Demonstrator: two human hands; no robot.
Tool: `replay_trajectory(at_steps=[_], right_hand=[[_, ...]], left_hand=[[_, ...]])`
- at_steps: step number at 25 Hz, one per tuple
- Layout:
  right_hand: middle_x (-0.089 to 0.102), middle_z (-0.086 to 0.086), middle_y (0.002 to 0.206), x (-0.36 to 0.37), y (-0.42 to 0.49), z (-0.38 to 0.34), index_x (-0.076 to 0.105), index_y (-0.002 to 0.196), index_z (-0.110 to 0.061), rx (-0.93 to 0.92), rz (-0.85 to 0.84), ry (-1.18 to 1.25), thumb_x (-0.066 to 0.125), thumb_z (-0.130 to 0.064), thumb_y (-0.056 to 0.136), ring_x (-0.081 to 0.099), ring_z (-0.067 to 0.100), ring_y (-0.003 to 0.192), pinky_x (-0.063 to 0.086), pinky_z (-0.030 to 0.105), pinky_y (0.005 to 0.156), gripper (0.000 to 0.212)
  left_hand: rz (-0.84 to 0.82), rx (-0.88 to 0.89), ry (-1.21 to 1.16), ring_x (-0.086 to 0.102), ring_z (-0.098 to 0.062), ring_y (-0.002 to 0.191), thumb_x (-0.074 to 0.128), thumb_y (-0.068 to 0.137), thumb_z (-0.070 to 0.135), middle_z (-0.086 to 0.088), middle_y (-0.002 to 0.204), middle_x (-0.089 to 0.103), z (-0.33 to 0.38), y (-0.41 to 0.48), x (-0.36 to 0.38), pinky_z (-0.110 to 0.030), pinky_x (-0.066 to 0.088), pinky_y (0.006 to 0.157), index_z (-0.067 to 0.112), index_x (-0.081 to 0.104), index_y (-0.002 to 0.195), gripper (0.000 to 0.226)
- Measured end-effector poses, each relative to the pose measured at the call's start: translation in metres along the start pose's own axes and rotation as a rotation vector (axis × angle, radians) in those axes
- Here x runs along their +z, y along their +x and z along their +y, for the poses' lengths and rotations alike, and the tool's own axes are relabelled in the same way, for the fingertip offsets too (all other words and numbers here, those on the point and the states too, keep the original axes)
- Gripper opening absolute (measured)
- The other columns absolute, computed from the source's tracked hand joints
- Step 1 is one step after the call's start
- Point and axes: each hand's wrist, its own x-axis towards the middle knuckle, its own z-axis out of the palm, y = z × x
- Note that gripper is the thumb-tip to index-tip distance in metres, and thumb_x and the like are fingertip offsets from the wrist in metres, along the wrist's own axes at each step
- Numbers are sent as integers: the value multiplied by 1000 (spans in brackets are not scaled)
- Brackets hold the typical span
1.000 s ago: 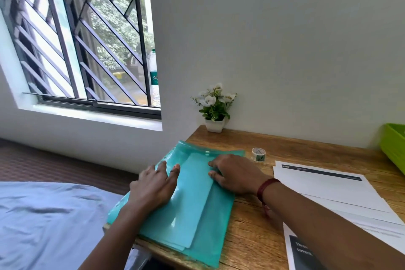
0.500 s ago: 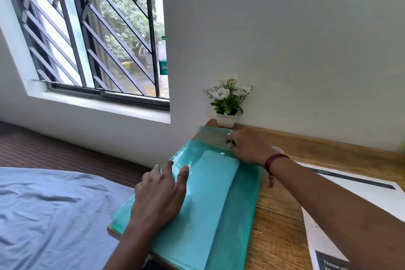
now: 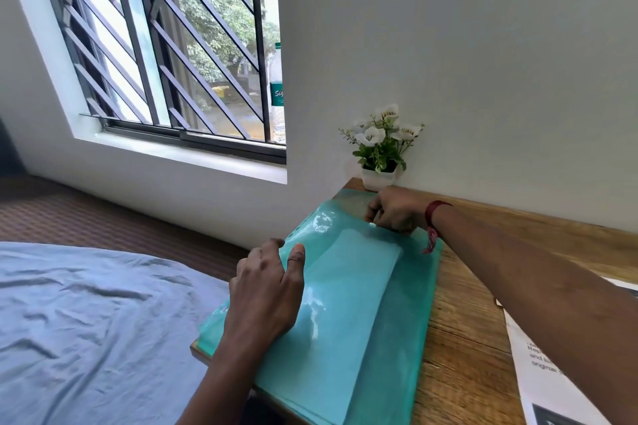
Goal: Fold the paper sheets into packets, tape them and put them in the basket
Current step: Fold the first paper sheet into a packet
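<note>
Beside the desk's left edge, a rumpled blue bed (image 3: 86, 321) fills the lower left, with a barred window (image 3: 165, 45) above it and a bottle (image 3: 276, 93) on its sill. The left hand (image 3: 266, 290) rests palm down on a teal folder (image 3: 345, 338), its fingers reaching the folder's left edge and its thumb spread out across the flap. The folder lies lengthwise, its long left side running along the edge of the desk (image 3: 459, 338). The right hand (image 3: 393, 214) pinches the folder's far end with curled fingers, just in front of a white flower pot (image 3: 378, 145) against the wall. A strip of bare wood lies right of the folder. Printed paper sheets (image 3: 538, 366) lie flat at the right margin, partly hidden by the right forearm.
</note>
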Motion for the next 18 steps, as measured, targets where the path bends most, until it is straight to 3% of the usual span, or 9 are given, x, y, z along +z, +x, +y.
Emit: replay_trajectory(at_steps=[4,11,18], right_hand=[[65,9,79,-1,6,-1,72,88,-14,37,-122,121,72,-7,81,53,18,57,45,22,46,9],[71,5,78,-4,-4,-9,72,95,-7,26,-234,213,82,-9,70,64,14,60,54,23,49,27],[73,6,77,-2,-7,-9,75,83,-10,-35,-95,207,84,-3,68,66,18,68,57,29,63,19]], left_hand=[[3,-10,2,45,-30,116,32,96,53,-6,123,55,2,0,0,-46,38,98,24,49,121,42],[26,-17,-54,45,-31,119,34,97,52,-7,127,54,2,1,1,-47,38,99,22,47,125,43],[6,-13,-60,46,-29,118,36,96,52,-7,124,55,2,-1,-2,-47,38,99,22,49,126,44]])
